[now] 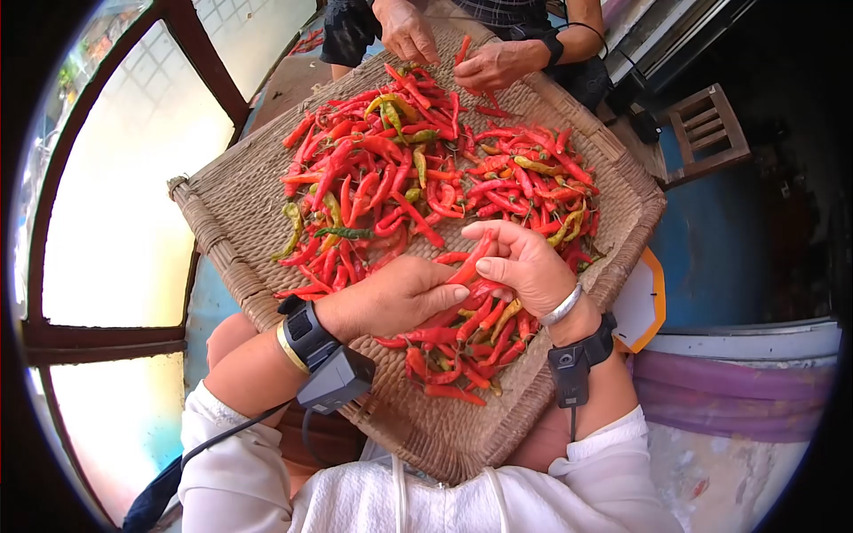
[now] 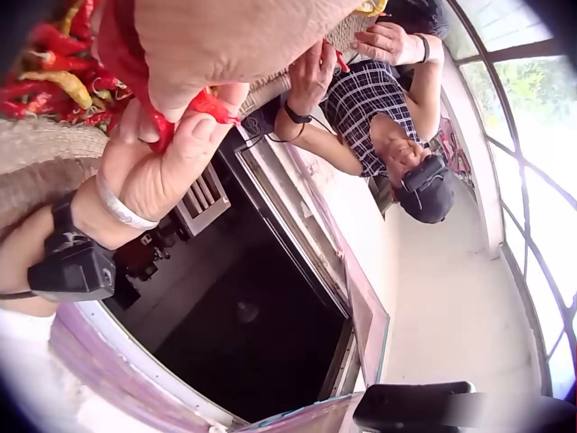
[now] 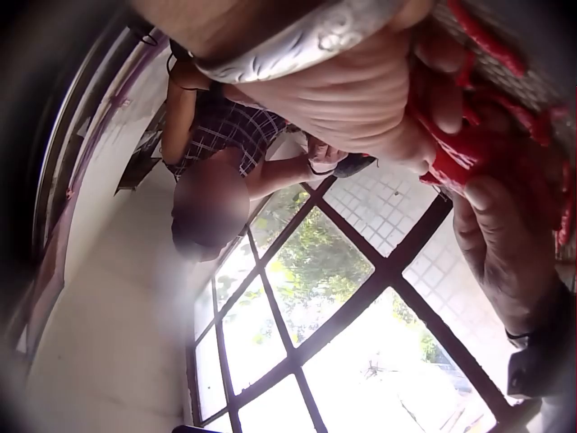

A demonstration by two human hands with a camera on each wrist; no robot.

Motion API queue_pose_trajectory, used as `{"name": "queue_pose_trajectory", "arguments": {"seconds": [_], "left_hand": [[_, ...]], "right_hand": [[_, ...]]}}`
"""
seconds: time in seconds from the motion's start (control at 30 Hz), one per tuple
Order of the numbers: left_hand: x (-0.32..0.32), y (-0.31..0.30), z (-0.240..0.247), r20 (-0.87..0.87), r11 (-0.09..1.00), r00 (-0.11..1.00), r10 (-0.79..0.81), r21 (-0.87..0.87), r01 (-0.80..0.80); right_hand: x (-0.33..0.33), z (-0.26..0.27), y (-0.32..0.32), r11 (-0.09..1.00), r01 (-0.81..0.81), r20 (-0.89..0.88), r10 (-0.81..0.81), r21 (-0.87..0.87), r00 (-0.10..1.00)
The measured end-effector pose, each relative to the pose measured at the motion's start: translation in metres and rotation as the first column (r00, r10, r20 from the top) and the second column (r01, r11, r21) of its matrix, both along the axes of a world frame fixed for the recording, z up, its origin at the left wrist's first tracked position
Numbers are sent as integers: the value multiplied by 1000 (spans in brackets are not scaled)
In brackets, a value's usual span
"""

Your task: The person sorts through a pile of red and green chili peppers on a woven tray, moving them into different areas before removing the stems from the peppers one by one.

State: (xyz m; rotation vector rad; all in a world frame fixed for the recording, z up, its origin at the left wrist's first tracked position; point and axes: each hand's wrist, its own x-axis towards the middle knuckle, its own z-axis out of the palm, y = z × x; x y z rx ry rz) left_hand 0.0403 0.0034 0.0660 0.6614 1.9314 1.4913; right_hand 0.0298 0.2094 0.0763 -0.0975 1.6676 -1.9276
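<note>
Both hands meet over the near part of a woven tray (image 1: pixel 235 191). My left hand (image 1: pixel 391 295) grips red chili peppers between thumb and fingers. Facing it, my right hand (image 1: pixel 529 266) pinches a long red chili pepper (image 1: pixel 475 258) that slants up from the left fingertips. The right wrist view shows both thumbs close together at the red peppers (image 3: pixel 464 153). A small pile of chilies (image 1: pixel 480 333), mostly red with some yellowish ones, lies right beneath the hands. How many peppers the left hand holds is hidden by its fingers.
A large heap of chilies (image 1: pixel 355 169) lies at the tray's far left, and another heap (image 1: pixel 533 182) at its right. Across the tray, another person's hands (image 1: pixel 502 67) handle a red pepper. A wooden chair (image 1: pixel 706 129) stands at right; a framed window (image 1: pixel 115 178) is at left.
</note>
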Motion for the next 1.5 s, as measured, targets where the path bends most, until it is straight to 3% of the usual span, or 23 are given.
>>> {"name": "queue_pose_trajectory", "arguments": {"seconds": [0.03, 0.07, 0.1, 0.23, 0.27, 0.3, 0.37, 0.4, 0.47, 0.5, 0.57, 0.67, 0.8, 0.97, 1.07, 1.1, 1.13, 1.17, 1.2, 1.23, 1.3, 1.47, 1.5], "left_hand": [[-2, -4, -2, -120, 998, 993, -4, -67, -4], [-4, -7, 0, 1, 991, 994, 110, -75, -110], [-9, -14, 8, -3, 982, 988, 156, -107, -155], [-30, -41, 23, -144, 879, 892, 429, -159, -449], [-40, -48, 25, -618, 732, 660, 428, -191, -654], [-40, -47, 23, -618, 732, 660, 427, -192, -654], [-41, -40, 18, -969, 654, 102, 226, 73, -753], [-34, -36, 18, -903, 760, 322, 284, 8, -649], [-24, -28, 17, -593, 973, 793, 141, -64, -221], [-17, -22, 12, -491, 992, 867, 80, -45, -117], [-3, -7, 5, -279, 993, 953, 121, 26, -119], [-5, -4, 2, -181, 991, 983, 45, -113, -66], [-8, -8, 5, -51, 989, 997, 50, -136, -56], [-20, -33, 24, 134, 948, 940, 313, 15, -318], [-27, -45, 28, 68, 840, 852, 519, 147, -523], [-31, -49, 26, 68, 839, 852, 519, 147, -523], [-34, -53, 24, 86, 760, 799, 595, 264, -594], [-37, -55, 22, 114, 661, 740, 663, 374, -650], [-40, -53, 18, 184, 547, 690, 700, 482, -684], [-40, -49, 17, 186, 545, 688, 702, 482, -686], [-37, -40, 14, 536, 239, 544, 646, 535, -810], [-27, -32, 1, 661, 423, 629, 408, 474, -772], [-24, -25, 1, 550, 605, 716, 431, 412, -681]], "right_hand": [[1, 0, 0, 997, -38, 12, 38, 61, 999], [1, -3, 0, 999, -4, 17, 3, 54, 1000], [1, -3, 1, 999, -2, 18, 1, 52, 1000], [-2, -3, 4, 991, 41, -16, -39, 127, 999], [-2, -4, 2, 990, 53, -11, -52, 129, 999], [-1, -4, 1, 989, 64, -4, -64, 132, 998], [0, -7, -2, 989, 63, 10, -65, 130, 998], [0, -8, -4, 989, 64, 23, -68, 130, 997], [0, -9, -7, 990, 72, 10, -74, 125, 997], [0, -10, -8, 990, 78, 0, -79, 121, 997], [-1, -12, -9, 991, 85, 12, -87, 103, 996], [-1, -13, -9, 992, 109, 38, -111, 63, 993], [-7, -18, -3, 986, 161, 14, -162, 34, 987], [-15, -28, 0, 948, 247, -111, -228, 203, 967], [-14, -43, -2, 839, 155, -465, 127, 522, 876], [-12, -45, -4, 839, 154, -465, 128, 522, 876], [-9, -48, -7, 627, 236, -561, 389, 742, 731], [-7, -51, -9, 367, 379, -526, 646, 850, 554], [-8, -59, -12, 310, 362, -471, 678, 879, 564], [-8, -67, -14, 310, 360, -470, 680, 880, 563], [-8, -80, -16, 291, 361, -455, 696, 886, 556], [-9, -87, -25, 224, 391, -419, 730, 893, 540], [-9, -86, -26, 224, 390, -414, 748, 893, 519]]}}
